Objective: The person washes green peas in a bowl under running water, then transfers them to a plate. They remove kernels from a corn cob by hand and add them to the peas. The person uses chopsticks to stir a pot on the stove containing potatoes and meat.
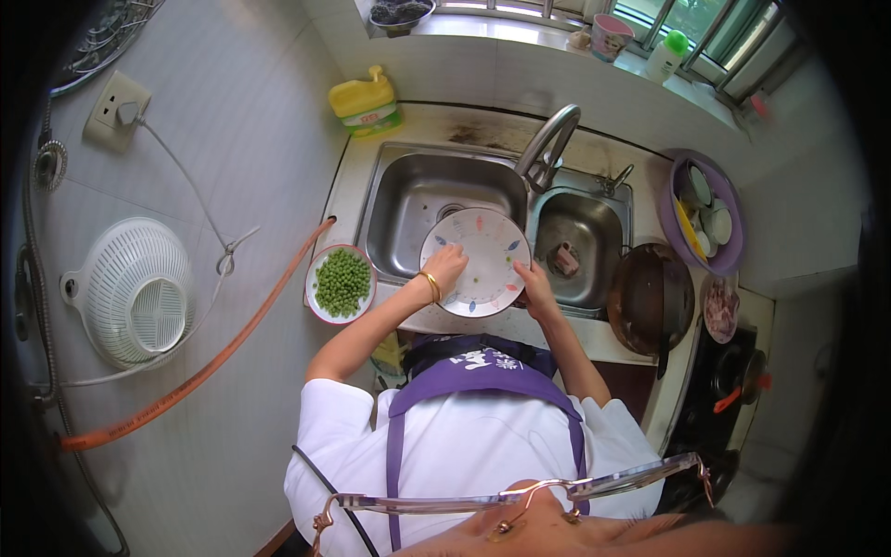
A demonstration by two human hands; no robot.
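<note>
A white plate (480, 261) with a coloured leaf pattern is held over the front edge of the large sink basin, with a few green peas on it. My right hand (534, 287) grips its right rim. My left hand (447, 267), with a gold bracelet on the wrist, is over the plate's left side, its fingers curled; whether it holds anything cannot be told. To the left, a red-rimmed bowl (311, 308) full of green peas stands on the counter. The steel double sink (411, 202) lies beyond, and a piece of meat (565, 259) rests in its small basin.
The curved faucet (550, 143) rises behind the plate. On the right are a wok (637, 299), a purple basin (734, 209) of dishes, a plate of meat (721, 310) and the stove (703, 397). A yellow detergent jug (364, 103) stands back left; an orange hose (230, 362) runs along the left.
</note>
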